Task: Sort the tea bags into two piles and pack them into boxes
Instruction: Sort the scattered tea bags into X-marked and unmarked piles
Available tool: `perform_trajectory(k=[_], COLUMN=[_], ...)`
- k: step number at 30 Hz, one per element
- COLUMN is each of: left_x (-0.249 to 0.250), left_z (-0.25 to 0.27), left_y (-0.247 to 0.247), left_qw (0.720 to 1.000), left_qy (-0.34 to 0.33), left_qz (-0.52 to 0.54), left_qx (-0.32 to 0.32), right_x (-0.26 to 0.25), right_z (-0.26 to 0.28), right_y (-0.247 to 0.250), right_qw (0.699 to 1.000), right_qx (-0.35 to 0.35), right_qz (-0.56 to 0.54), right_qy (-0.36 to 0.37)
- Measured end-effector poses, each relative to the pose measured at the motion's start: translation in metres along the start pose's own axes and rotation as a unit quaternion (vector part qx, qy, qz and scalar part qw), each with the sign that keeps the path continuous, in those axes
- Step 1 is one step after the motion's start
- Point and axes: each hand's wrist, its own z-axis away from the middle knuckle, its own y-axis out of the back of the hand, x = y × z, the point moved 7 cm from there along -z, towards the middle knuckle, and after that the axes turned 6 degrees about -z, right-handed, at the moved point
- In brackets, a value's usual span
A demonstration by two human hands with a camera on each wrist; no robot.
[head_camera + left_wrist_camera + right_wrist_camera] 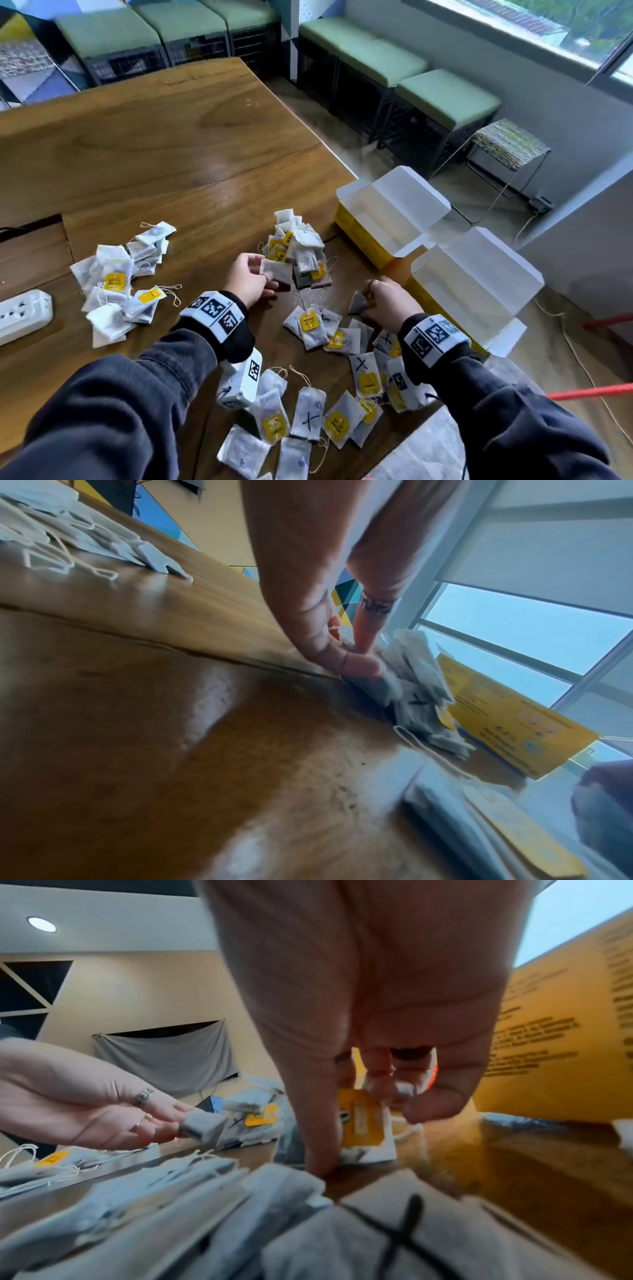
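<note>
While the loose tea bags point(329, 387) lie scattered on the near counter point(191, 144), we are sorting: one pile point(118, 284) sits well off to the left, another pile point(298, 250) sits ahead, just beside the two open yellow boxes point(380, 219). Our left hand point(248, 279) pinches a bag point(275, 270) between thumb and fingers at the near edge of that centre pile; we should lay it flat on top and let go cleanly, so the strings do not drag neighbours off. Our right hand point(385, 301), fingers curled downward near the closer box, grips another bag point(363, 1123), its yellow tag showing in the wrist view; we judge its mark needs reading before we choose its pile. Both wrists hover low over the counter, palms down, forearms angled inward.
</note>
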Motion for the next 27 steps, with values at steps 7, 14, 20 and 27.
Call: perform_trajectory(k=[7,14,20,27], left_x=[0.004,0.014,-0.004,-0.01], left_z=[0.011,0.047,0.054,0.047], left_y=[0.014,-0.018,-0.048,-0.064], left_qw=[0.971,0.929,0.883,0.876], left_qy=[-0.058,-0.18,-0.184,-0.153], left_qz=[-0.224,-0.319,-0.4,-0.421], left_qx=[0.063,-0.061,-0.16,-0.182], right_x=[-0.026,-0.031,-0.033,-0.034], right_z=[0.038,0.055,0.053,0.022], right_y=[0.046,0.056,0.054,0.034], right_qw=[0.909,0.86,0.885,0.937], right_qx=[0.282,0.334,0.291,0.239], right_qz=[-0.225,-0.289,-0.295,-0.221], right_qy=[0.207,0.255,0.212,0.124])
